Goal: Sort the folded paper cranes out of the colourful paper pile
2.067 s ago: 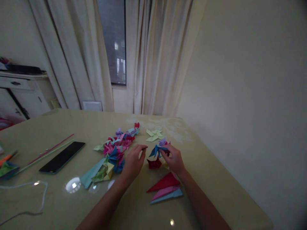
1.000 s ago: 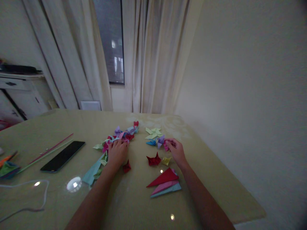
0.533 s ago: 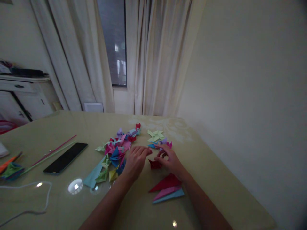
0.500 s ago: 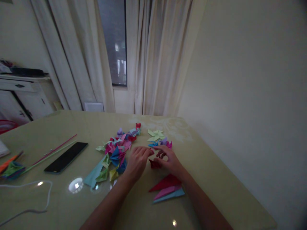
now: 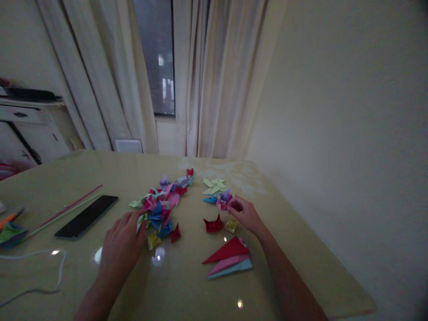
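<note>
My left hand (image 5: 122, 243) is at the near-left side of a heap of folded paper shapes (image 5: 172, 196), its fingers closed around a green folded paper piece (image 5: 141, 220). The hand partly hides that piece. My right hand (image 5: 245, 213) pinches the edge of a pink folded paper piece (image 5: 222, 204), beside a purple one (image 5: 225, 195) and a blue one (image 5: 211, 200). Below it lie a dark red folded paper piece (image 5: 214, 224) and a yellow one (image 5: 231, 226). Another small dark red piece (image 5: 175, 233) lies at the heap's right side.
Folded red, pink and light blue paper strips (image 5: 230, 258) lie near me. A pale green pinwheel shape (image 5: 214, 186) is farther back. Left are a phone (image 5: 87, 216), thin sticks (image 5: 67, 209), a white cable (image 5: 62, 267) and orange-handled scissors (image 5: 10, 219). A wall borders the table's right.
My hands have parted: the left moved left to the heap, the right slightly right. The small dark red piece now lies beside the heap, and the red and yellow pieces are uncovered.
</note>
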A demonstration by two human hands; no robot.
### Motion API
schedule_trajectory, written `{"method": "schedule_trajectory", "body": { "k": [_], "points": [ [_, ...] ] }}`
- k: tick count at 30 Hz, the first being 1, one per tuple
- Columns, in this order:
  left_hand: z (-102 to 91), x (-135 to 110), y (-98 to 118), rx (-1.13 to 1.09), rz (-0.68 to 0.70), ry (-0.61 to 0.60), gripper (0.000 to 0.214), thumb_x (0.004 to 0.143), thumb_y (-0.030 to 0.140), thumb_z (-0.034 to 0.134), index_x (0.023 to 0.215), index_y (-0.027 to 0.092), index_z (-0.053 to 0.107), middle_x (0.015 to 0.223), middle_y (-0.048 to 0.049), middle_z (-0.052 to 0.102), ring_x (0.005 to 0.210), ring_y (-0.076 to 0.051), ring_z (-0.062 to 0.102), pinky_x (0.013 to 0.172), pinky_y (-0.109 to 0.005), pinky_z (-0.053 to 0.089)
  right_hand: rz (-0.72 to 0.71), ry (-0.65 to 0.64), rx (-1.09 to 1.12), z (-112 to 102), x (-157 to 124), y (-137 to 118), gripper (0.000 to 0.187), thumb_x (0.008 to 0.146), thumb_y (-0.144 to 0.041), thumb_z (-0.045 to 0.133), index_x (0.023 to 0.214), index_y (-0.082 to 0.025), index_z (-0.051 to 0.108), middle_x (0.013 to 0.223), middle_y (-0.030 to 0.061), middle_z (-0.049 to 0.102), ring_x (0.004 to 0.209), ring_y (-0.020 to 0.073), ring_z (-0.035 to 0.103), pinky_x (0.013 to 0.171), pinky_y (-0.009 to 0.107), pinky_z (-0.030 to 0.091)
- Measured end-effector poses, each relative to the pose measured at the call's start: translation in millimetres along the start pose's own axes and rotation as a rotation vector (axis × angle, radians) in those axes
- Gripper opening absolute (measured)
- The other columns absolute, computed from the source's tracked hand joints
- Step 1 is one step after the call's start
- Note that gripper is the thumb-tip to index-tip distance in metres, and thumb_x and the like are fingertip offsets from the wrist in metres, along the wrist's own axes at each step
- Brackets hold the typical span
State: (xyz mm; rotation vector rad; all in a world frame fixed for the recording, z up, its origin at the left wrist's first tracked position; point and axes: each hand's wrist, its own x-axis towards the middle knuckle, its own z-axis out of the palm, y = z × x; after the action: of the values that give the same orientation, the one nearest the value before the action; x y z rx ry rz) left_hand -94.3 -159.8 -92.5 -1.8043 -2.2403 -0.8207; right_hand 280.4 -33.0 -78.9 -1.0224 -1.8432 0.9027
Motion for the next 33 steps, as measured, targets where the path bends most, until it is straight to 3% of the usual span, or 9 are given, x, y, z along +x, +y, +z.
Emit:
{"method": "schedule_trajectory", "body": {
  "k": [3, 6, 10, 15, 19, 22, 27, 31, 33],
  "points": [
    [3.5, -26, -57, -0.073, -0.051, -0.192, 0.053, 0.095, 0.055, 0.041, 0.12, 0.019, 0.072, 0.122, -0.0142, 0.074, 0.109, -0.032, 0.07, 0.101, -0.048, 0.054, 0.013, 0.019, -0.096, -7, 2, 14, 0.014, 0.084, -0.033, 0.072, 0.084, -0.019, 0.074, 0.078, 0.0031, 0.074, 0.07, 0.0188, 0.066, 0.067, 0.028, 0.049],
    [7.9, -41, -81, -0.128, -0.035, -0.206, 0.054, 0.092, 0.06, 0.047, 0.117, 0.021, 0.074, 0.124, -0.0125, 0.075, 0.113, -0.032, 0.071, 0.105, -0.048, 0.054, 0.022, 0.043, -0.122, -9, 2, 22, 0.018, 0.084, -0.035, 0.072, 0.084, -0.018, 0.077, 0.079, 0.0035, 0.075, 0.071, 0.0181, 0.065, 0.067, 0.027, 0.047],
    [2.1, -47, -81, -0.177, -0.041, -0.198, 0.049, 0.097, 0.052, 0.037, 0.106, 0.024, 0.077, 0.121, -0.0106, 0.077, 0.111, -0.029, 0.073, 0.105, -0.047, 0.055, 0.034, 0.02, -0.138, -12, 1, 24, 0.02, 0.083, -0.038, 0.075, 0.082, -0.018, 0.078, 0.074, 0.0021, 0.073, 0.068, 0.0177, 0.063, 0.064, 0.026, 0.045],
    [-10.4, -55, -83, -0.097, -0.092, -0.168, 0.056, 0.087, 0.058, 0.045, 0.114, 0.018, 0.074, 0.123, -0.0161, 0.075, 0.112, -0.035, 0.072, 0.108, -0.051, 0.053, 0.025, -0.045, -0.157, -14, -1, 23, 0.02, 0.079, -0.038, 0.078, 0.074, -0.018, 0.078, 0.064, -0.0003, 0.068, 0.06, 0.0164, 0.059, 0.057, 0.024, 0.039],
    [-13.2, -58, -86, 0.001, -0.164, -0.118, 0.064, 0.089, 0.056, 0.038, 0.119, 0.011, 0.071, 0.116, -0.0222, 0.074, 0.102, -0.039, 0.073, 0.098, -0.055, 0.056, 0.008, -0.059, -0.171, -13, -1, 22, 0.014, 0.078, -0.031, 0.075, 0.072, -0.019, 0.079, 0.064, -0.0005, 0.069, 0.059, 0.0163, 0.059, 0.057, 0.024, 0.04],
    [-16.0, -55, -89, 0.008, -0.253, -0.107, 0.059, 0.092, 0.053, 0.036, 0.12, 0.014, 0.069, 0.112, -0.0197, 0.075, 0.096, -0.037, 0.074, 0.086, -0.052, 0.059, -0.002, -0.04, -0.175, -14, 0, 22, 0.014, 0.079, -0.029, 0.073, 0.071, -0.019, 0.079, 0.062, -0.0007, 0.068, 0.058, 0.0157, 0.057, 0.058, 0.024, 0.04],
    [-32.1, -45, -70, -0.029, -0.308, 0.019, 0.05, 0.095, 0.055, 0.037, 0.116, 0.02, 0.067, 0.098, -0.012, 0.074, 0.084, -0.031, 0.072, 0.073, -0.045, 0.058, -0.024, 0.024, -0.167, -16, 0, 18, 0.017, 0.081, -0.032, 0.072, 0.071, -0.019, 0.077, 0.062, -0.0001, 0.067, 0.059, 0.0159, 0.057, 0.058, 0.025, 0.039],
    [-43.7, -42, -23, -0.053, -0.185, 0.293, 0.044, 0.103, 0.052, 0.041, 0.123, 0.021, 0.064, 0.11, -0.0103, 0.069, 0.096, -0.03, 0.071, 0.089, -0.047, 0.058, -0.05, 0.097, -0.129, -10, 1, 7, 0.022, 0.087, -0.038, 0.071, 0.077, -0.019, 0.076, 0.068, 0.0003, 0.068, 0.061, 0.0152, 0.056, 0.06, 0.025, 0.041],
    [-42.9, -40, 4, -0.131, -0.104, 0.39, 0.037, 0.103, 0.049, 0.046, 0.121, 0.021, 0.064, 0.114, -0.0089, 0.067, 0.091, -0.026, 0.071, 0.085, -0.043, 0.06, -0.061, 0.1, -0.043, -4, 0, -2, 0.029, 0.09, -0.045, 0.071, 0.078, -0.019, 0.075, 0.068, 0.0, 0.067, 0.061, 0.0147, 0.055, 0.059, 0.025, 0.041]
  ]
}}
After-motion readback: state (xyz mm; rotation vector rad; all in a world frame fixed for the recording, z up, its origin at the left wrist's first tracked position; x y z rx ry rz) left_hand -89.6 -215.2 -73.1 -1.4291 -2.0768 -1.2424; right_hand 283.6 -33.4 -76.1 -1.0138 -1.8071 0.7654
